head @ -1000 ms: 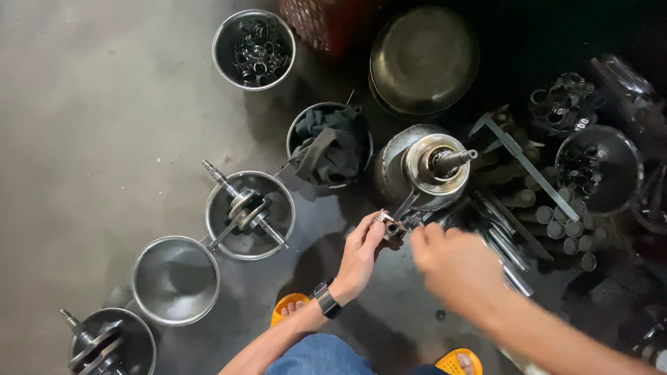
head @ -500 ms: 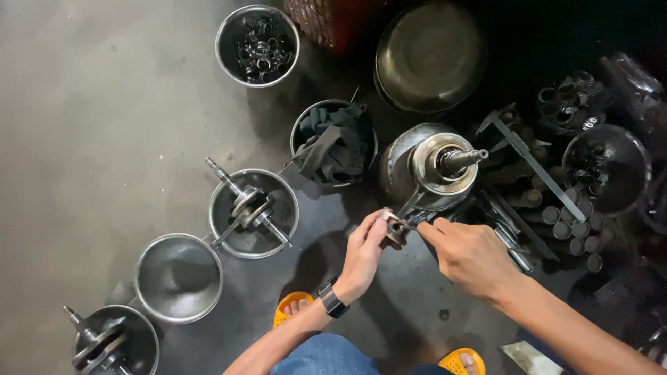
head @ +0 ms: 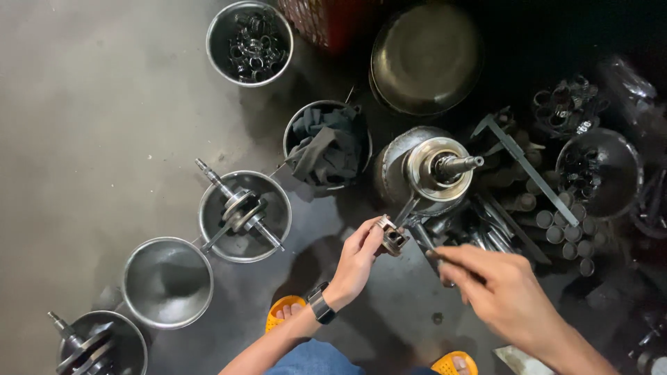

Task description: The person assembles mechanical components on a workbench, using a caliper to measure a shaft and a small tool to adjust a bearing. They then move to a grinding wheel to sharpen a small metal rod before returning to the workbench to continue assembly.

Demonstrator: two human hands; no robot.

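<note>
Left hand [head: 356,258] fingers pinch a small round silvery metal part [head: 390,236]

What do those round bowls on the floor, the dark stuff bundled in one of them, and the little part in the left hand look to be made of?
The bowls look like bare polished steel: silvery, with soft reflections. The dark bundle seems to be cloth, grey and creased in limp folds. The small part pinched by the left hand appears to be metal, pale and shiny, perhaps aluminium or steel; the exact metal is not clear.
</note>
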